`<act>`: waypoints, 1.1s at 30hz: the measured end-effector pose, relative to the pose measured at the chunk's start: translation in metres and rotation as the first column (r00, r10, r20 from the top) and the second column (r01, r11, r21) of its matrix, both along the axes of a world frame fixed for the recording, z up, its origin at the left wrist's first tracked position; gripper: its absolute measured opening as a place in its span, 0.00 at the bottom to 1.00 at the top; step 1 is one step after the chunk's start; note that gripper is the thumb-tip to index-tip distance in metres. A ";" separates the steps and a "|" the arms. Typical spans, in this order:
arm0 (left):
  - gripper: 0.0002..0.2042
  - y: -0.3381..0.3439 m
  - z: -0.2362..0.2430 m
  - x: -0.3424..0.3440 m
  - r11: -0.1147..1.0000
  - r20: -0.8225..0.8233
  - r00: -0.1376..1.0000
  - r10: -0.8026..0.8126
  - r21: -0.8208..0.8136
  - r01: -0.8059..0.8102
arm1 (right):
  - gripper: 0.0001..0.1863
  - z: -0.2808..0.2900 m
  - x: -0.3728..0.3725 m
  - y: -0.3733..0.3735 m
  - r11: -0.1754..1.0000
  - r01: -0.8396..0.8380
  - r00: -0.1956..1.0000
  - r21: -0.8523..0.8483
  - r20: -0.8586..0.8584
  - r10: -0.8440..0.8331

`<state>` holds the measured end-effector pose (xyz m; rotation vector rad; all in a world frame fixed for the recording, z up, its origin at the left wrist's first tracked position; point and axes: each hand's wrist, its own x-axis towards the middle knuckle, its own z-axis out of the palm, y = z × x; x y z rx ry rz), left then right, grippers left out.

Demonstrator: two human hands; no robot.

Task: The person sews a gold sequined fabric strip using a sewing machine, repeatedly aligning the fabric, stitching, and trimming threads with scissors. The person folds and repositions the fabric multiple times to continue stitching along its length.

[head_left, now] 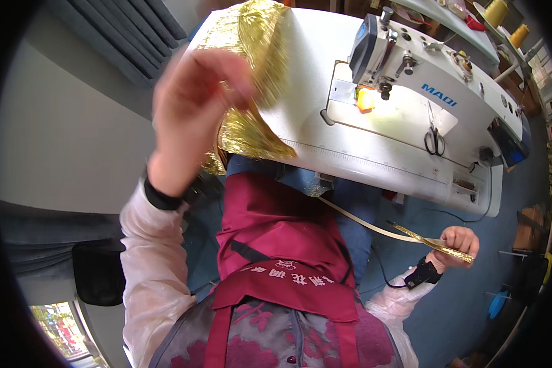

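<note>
Shiny gold fabric covers the left end of the white sewing table and hangs over its near edge. My left hand is raised over this fabric, its fingers curled but smeared by motion. Whether they grip the cloth I cannot tell. Out to the right, beyond the table's near edge, my right hand is closed around a narrow gold strip. A cream band runs from near my lap to the same hand. The sewing machine stands on the table, with its lamp lit.
Black-handled scissors lie on the machine bed. Gold thread cones stand at the far right. A maroon apron covers my lap. Grey curtains hang at the left, and a black chair stands below them.
</note>
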<state>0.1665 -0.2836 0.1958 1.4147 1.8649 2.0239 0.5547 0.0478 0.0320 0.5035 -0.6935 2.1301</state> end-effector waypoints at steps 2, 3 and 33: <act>0.15 0.004 -0.035 0.039 0.954 -0.069 0.997 -0.030 -0.298 0.009 | 0.13 0.002 -0.010 -0.008 1.000 -0.018 0.996 0.021 0.092 0.016; 0.12 0.004 -0.057 0.058 0.902 -0.084 0.989 -0.123 -0.426 0.076 | 0.15 0.003 -0.016 -0.014 0.999 -0.025 0.989 0.024 0.147 0.022; 0.23 0.108 -0.154 -0.074 0.631 -0.489 0.693 -0.530 -0.773 -0.062 | 0.06 -0.048 -0.210 -0.111 -0.079 -0.231 0.698 0.970 0.109 -0.708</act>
